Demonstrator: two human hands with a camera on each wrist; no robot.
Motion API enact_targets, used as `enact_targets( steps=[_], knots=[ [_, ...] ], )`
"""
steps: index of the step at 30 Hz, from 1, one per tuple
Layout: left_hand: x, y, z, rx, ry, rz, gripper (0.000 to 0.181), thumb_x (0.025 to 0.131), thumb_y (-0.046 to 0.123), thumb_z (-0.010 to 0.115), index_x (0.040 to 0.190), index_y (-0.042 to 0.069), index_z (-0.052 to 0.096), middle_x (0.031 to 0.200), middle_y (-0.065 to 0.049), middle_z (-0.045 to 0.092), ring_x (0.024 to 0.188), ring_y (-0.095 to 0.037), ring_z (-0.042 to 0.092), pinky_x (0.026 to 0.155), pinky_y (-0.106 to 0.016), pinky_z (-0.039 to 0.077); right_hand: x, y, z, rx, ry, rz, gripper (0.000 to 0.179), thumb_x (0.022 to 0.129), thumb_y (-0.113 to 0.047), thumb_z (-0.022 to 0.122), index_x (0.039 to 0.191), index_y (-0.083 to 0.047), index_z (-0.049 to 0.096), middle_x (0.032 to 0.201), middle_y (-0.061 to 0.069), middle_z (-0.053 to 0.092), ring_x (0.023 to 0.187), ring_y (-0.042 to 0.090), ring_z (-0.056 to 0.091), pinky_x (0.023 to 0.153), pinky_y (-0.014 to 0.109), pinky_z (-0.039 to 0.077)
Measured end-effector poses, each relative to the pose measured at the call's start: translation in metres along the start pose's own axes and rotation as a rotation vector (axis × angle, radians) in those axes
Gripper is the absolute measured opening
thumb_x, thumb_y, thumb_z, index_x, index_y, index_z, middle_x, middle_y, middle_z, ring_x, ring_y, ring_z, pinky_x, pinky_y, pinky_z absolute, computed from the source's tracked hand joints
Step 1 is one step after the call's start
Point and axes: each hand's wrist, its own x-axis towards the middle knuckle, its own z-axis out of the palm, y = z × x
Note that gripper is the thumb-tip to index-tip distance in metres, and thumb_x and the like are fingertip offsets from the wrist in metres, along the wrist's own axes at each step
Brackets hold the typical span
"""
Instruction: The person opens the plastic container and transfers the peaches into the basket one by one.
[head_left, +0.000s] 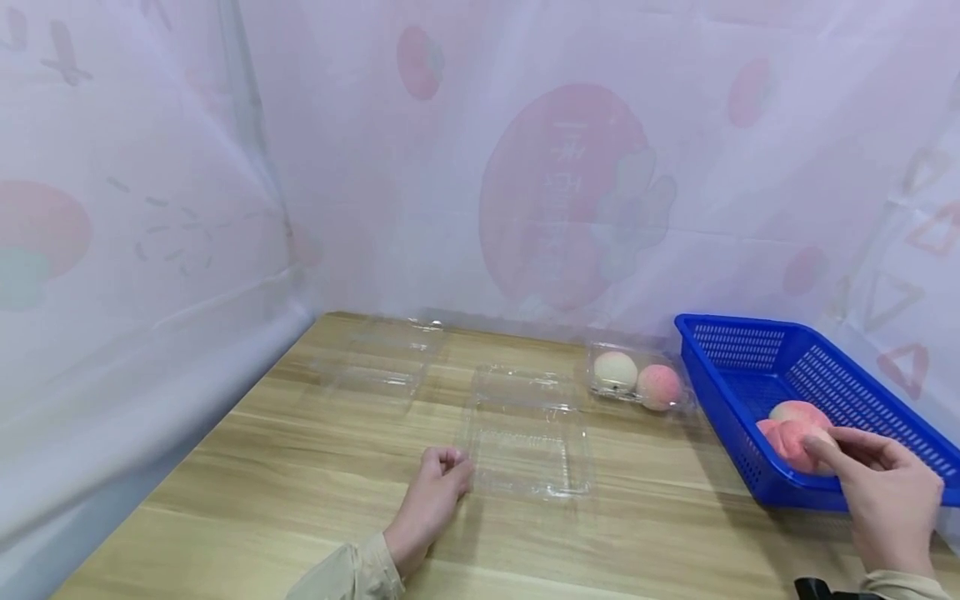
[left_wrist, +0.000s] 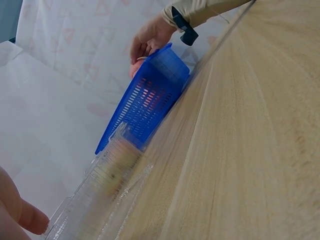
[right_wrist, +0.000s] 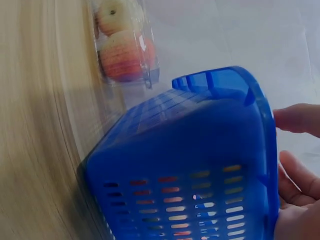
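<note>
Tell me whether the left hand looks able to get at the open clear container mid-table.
Yes, most likely: the left hand is right by the left edge of the open clear container, and nothing visible stands between them. Whether they actually touch is hard to tell.

The right hand (right_wrist: 300, 192) was beside the rim of a blue slotted plastic basket (right_wrist: 200, 135); on the wood-grain desk (right_wrist: 40, 100), a clear plastic box (right_wrist: 151, 76) held two round fruits (right_wrist: 122, 57), one cream, one reddish.
</note>
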Motion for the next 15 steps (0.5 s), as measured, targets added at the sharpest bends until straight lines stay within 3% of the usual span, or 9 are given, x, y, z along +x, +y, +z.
enact_targets(
  steps=[2,6,15],
  knots=[
    [0.0002,0.0002,0.0,-0.001,0.001,0.003,0.026,0.097,0.013,0.055,0.114,-0.003,0.044,0.118,-0.017,0.05,0.103,-0.026,0.052,0.09,-0.042,0.049,0.0005,0.0012,-0.0013,-0.038,-0.028,-0.037,0.032,0.069,-0.007,0.09,0.095,-0.016,0.075,0.08,-0.014,0.069,0.076,-0.003,0.063,0.058,0.009,0.05],
    [0.0006,0.0,0.0,-0.001,0.003,0.001,0.026,0.097,0.013,0.055,0.114,-0.004,0.044,0.119,-0.017,0.05,0.104,-0.026,0.052,0.09,-0.041,0.049,0.0009,0.0043,-0.0013,-0.118,-0.056,-0.071,0.032,0.072,-0.006,0.088,0.097,-0.018,0.072,0.083,-0.016,0.067,0.076,-0.005,0.062,0.06,0.008,0.049],
    [-0.0003,0.0017,0.0002,-0.009,-0.005,0.004,0.026,0.097,0.012,0.054,0.114,-0.004,0.043,0.122,-0.019,0.049,0.106,-0.027,0.052,0.091,-0.043,0.049,-0.0014,0.0019,0.0003,0.017,-0.035,-0.003,0.037,0.07,-0.004,0.089,0.101,-0.015,0.071,0.086,-0.011,0.068,0.077,-0.001,0.062,0.059,0.009,0.05]
  ],
)
